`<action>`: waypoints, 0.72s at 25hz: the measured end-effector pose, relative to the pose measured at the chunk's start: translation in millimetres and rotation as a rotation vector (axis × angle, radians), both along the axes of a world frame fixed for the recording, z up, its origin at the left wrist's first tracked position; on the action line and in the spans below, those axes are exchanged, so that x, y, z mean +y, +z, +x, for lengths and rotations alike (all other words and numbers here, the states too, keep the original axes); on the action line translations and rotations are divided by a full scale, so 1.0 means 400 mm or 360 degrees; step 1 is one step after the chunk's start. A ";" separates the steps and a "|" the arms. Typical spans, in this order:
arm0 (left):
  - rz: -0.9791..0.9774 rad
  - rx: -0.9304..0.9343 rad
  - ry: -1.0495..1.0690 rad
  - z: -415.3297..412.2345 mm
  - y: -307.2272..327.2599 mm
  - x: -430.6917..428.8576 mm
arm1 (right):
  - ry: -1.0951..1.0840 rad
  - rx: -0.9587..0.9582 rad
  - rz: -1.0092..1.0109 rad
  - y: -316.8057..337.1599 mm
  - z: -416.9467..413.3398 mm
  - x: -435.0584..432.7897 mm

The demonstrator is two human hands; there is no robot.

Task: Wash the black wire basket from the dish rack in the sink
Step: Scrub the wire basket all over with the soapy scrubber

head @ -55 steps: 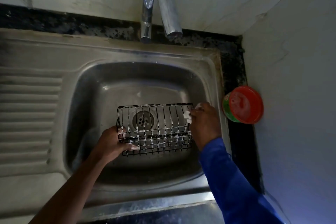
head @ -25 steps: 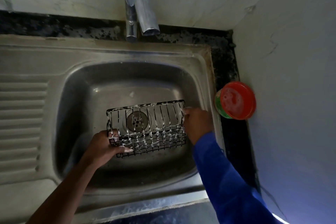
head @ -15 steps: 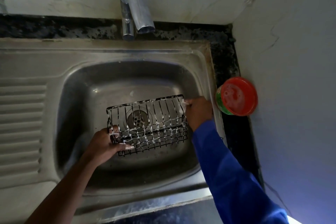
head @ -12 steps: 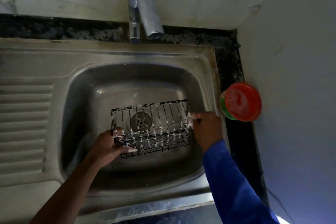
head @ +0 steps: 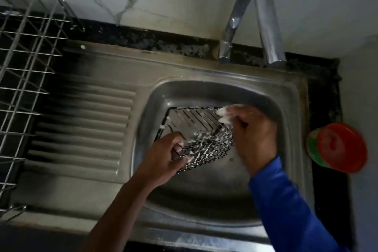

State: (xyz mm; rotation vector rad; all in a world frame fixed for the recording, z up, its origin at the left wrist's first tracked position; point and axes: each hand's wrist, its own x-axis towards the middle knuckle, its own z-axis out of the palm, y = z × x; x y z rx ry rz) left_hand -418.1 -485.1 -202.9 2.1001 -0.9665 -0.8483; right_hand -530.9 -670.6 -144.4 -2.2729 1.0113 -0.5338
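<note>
Black wire basket (head: 210, 147), soapy, tilts between 2 hands: left hand (head: 163, 159) grips its near corner, right hand (head: 253, 135) clutches a foamy white pad (head: 224, 114) against its far rim.

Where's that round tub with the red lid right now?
Head view, far right: the red-lidded tub sits on the dark counter strip between the sink rim and the side wall.

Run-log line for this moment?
phase: soaping | left hand: grips wire basket near corner | right hand: holds foamy scrubber at far corner | sink: basket tilted inside
</note>
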 end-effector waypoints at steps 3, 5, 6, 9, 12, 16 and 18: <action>-0.0048 -0.0173 -0.0247 -0.028 0.021 -0.047 | 0.0530 -0.0064 -0.0155 -0.004 0.070 0.100; -0.0063 -0.0249 -0.0354 -0.054 0.017 -0.073 | 0.0610 0.0097 -0.0206 -0.032 0.113 0.089; -0.0068 -0.0268 -0.0336 -0.063 0.014 -0.085 | 0.0594 0.0175 -0.0174 -0.042 0.119 0.082; -0.0138 -0.0311 -0.0191 -0.062 -0.003 -0.101 | 0.0508 0.0192 -0.0077 -0.042 0.068 0.084; -0.0260 -0.0386 -0.0013 -0.082 -0.012 -0.072 | 0.0366 0.0090 0.0046 -0.022 0.020 0.094; -0.0201 -0.0485 0.0371 -0.108 -0.043 -0.005 | 0.0360 0.0138 0.0056 -0.027 0.020 0.113; -0.0187 -0.0791 0.0270 -0.115 -0.059 0.012 | 0.0426 0.0205 0.0065 -0.035 0.022 0.142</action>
